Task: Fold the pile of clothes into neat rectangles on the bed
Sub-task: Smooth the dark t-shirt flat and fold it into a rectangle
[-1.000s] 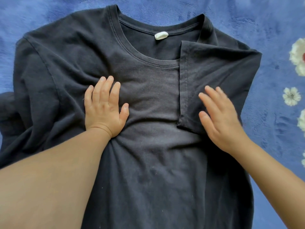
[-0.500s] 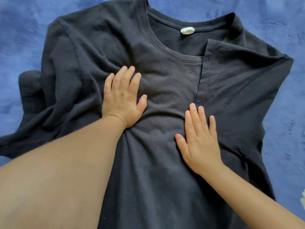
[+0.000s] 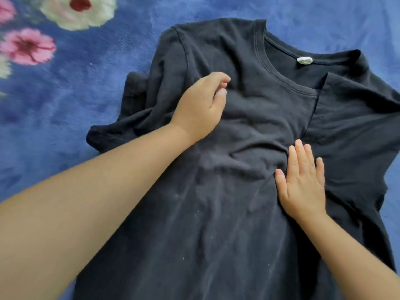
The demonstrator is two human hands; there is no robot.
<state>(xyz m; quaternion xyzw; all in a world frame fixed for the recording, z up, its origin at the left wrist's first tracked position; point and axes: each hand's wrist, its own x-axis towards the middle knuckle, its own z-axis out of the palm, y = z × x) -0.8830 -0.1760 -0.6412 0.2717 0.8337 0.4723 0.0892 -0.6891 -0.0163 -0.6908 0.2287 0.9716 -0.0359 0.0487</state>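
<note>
Blue floral blanket (image 3: 91, 87) covers the bed under a black T-shirt (image 3: 216, 234), lying wrinkled, neck up, right sleeve folded inward. Left hand (image 3: 200, 108) curls, fingers pinching chest fabric; right hand (image 3: 303, 182) presses flat, fingers spread, beside the fold.

You have one black T-shirt (image 3: 227, 213) in front of you, with one small white neck label (image 3: 304, 60) inside its collar, lying on one blue blanket (image 3: 65, 109). Two bare hands are on it: your left hand (image 3: 200, 109) and your right hand (image 3: 303, 182). The blanket shows two pink flowers (image 3: 28, 46) and at least one white flower (image 3: 79, 10); others are cut off at the left edge.
</note>
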